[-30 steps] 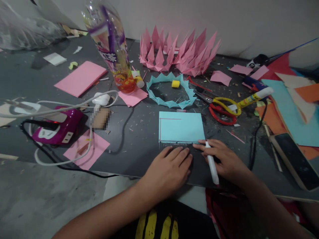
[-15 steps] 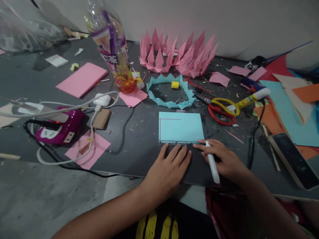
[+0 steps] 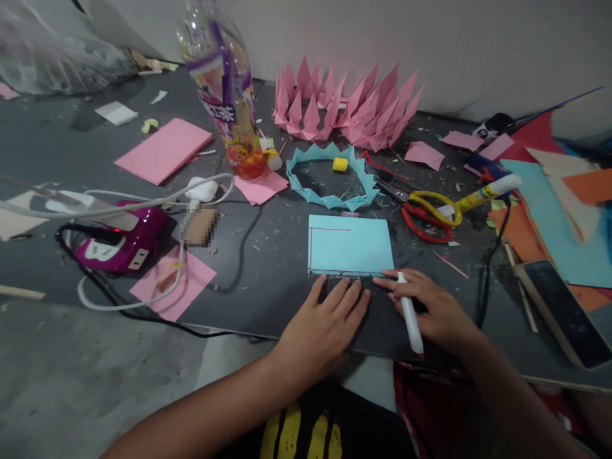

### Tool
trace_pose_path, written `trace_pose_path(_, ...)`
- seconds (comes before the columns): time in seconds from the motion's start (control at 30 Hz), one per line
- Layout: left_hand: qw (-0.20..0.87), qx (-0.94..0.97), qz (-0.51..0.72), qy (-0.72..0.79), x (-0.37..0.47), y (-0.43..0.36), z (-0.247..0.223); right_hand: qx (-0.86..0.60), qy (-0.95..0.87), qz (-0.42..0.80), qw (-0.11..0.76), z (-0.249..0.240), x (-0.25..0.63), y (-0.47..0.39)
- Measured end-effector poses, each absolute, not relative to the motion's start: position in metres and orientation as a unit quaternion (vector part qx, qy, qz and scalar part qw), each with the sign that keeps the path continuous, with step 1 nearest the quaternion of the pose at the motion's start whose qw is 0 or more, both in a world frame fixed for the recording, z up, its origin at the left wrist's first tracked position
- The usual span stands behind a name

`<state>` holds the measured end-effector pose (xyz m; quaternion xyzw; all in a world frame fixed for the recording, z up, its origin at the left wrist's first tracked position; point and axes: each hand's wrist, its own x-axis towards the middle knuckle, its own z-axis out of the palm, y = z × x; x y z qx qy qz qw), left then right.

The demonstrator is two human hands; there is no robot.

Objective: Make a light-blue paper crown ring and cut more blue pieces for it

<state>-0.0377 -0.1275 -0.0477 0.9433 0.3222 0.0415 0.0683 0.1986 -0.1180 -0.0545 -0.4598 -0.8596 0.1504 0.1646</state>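
A light blue sheet of paper (image 3: 354, 248) lies flat, with red lines drawn along its left side and near its top. Along its lower edge runs a clear ruler (image 3: 340, 275), mostly covered by fingers. My left hand (image 3: 327, 315) rests over the ruler with fingers stretched out and pressing down. In my right hand (image 3: 433, 306) a white marker pen (image 3: 410, 317) is held between the fingers, its reddish end pointing down toward the table's front edge. The right index finger reaches out to the ruler's right end.
Behind the sheet sit a blue paper ring (image 3: 332, 203), pink paper crowns (image 3: 310, 118) and scissors (image 3: 430, 220). A bottle (image 3: 229, 115), pink paper (image 3: 165, 150) and a purple charger (image 3: 143, 239) with cables stand left. A phone (image 3: 564, 312) and a glue stick (image 3: 488, 194) lie right.
The view has shifted slightly, so things on the table appear a little to the right. Both hands, the ruler and the marker pen keep their places on the sheet.
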Motion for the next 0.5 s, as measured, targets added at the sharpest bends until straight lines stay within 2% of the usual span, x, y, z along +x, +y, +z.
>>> trace_pose_path(0.33, 0.025, 0.944, 0.049, 0.326, -0.034, -0.128, -0.046, -0.516, -0.788, 0.179, 0.285, -0.033, 0.178, -0.115)
trace_pose_path(0.5, 0.039, 0.945, 0.024, 0.322, -0.035, -0.126, -0.041, -0.497, -0.756, 0.281, 0.321, -0.018, 0.139, -0.089)
